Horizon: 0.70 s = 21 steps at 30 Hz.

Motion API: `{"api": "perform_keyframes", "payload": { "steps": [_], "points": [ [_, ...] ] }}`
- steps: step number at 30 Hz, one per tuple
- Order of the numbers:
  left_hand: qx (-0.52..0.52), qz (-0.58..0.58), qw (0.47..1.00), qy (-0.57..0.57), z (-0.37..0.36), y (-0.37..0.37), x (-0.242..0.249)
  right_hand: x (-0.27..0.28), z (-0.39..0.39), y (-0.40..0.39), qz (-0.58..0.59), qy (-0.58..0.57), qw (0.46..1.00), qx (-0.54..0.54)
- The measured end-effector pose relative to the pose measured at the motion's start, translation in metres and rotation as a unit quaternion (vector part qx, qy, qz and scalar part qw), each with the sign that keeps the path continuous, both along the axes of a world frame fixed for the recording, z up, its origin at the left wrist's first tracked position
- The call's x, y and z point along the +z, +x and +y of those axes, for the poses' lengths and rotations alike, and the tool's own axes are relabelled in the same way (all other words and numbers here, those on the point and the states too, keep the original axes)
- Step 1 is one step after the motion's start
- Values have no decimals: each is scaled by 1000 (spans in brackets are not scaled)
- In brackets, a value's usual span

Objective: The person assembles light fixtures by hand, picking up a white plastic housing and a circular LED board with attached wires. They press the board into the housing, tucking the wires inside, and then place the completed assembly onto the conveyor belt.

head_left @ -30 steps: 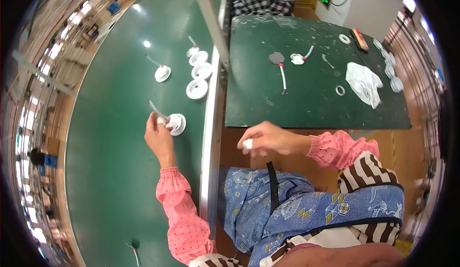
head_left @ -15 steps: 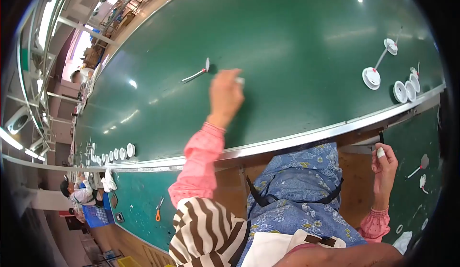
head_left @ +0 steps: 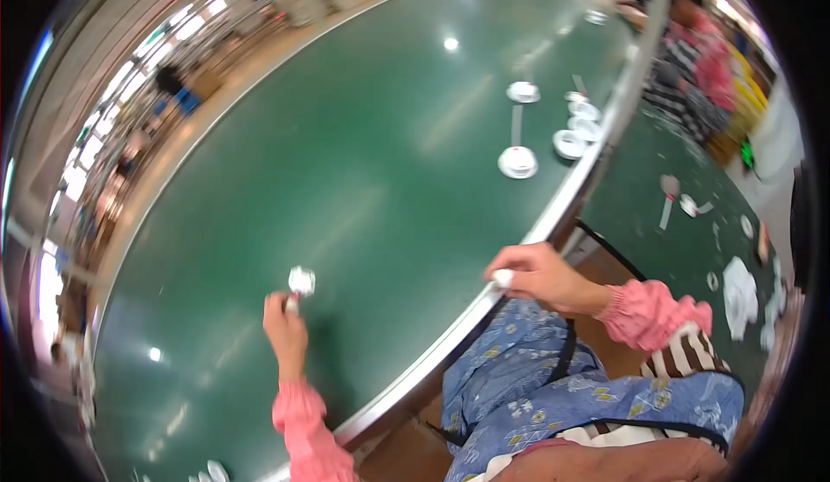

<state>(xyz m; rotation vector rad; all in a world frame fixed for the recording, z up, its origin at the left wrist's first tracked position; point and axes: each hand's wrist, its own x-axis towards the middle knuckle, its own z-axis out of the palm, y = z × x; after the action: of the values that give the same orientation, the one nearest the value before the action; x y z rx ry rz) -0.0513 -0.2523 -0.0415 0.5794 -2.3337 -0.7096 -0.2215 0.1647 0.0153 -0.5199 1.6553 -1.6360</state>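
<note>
My left hand (head_left: 285, 331) is closed in a pinch above the green table, holding a small round white piece (head_left: 302, 280) by its narrow red-marked end. The rest of that piece is hidden by my fingers. A white wrap covers the left thumb tip. My right hand (head_left: 549, 279) is over the table's metal edge (head_left: 471, 316), fingers curled together, with a white wrap on the thumb. Whether anything is between those fingers is hidden. Beyond it on the table lie a white round cap (head_left: 519, 163) with a pale strip (head_left: 517, 126) and another white cap (head_left: 523, 92).
Several white cups (head_left: 569, 144) stand in a row near the table edge. On the lower green surface (head_left: 640, 171) at right are small pieces with strips (head_left: 669, 187) and a crumpled white cloth (head_left: 740, 296). A person in pink sleeves (head_left: 711, 54) sits at upper right.
My left hand has taken hold of the round piece that lay on the table. My right hand has come up from the lower right to the table edge. The view has turned right.
</note>
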Motion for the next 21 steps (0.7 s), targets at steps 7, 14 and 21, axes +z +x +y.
{"api": "perform_keyframes", "payload": {
  "steps": [7, 14, 21],
  "points": [
    [-181, -78, 925, 324, 156, 11, 43, 3, -59, 10, 56, -63, 987, 133],
    [-204, -73, 879, 425, 202, 13, 58, -14, -50, 5, -23, -70, 987, 144],
    [-266, -133, 850, 435, 222, -1, 64, -20, -24, 3, -82, -132, 979, 130]
  ]
}}
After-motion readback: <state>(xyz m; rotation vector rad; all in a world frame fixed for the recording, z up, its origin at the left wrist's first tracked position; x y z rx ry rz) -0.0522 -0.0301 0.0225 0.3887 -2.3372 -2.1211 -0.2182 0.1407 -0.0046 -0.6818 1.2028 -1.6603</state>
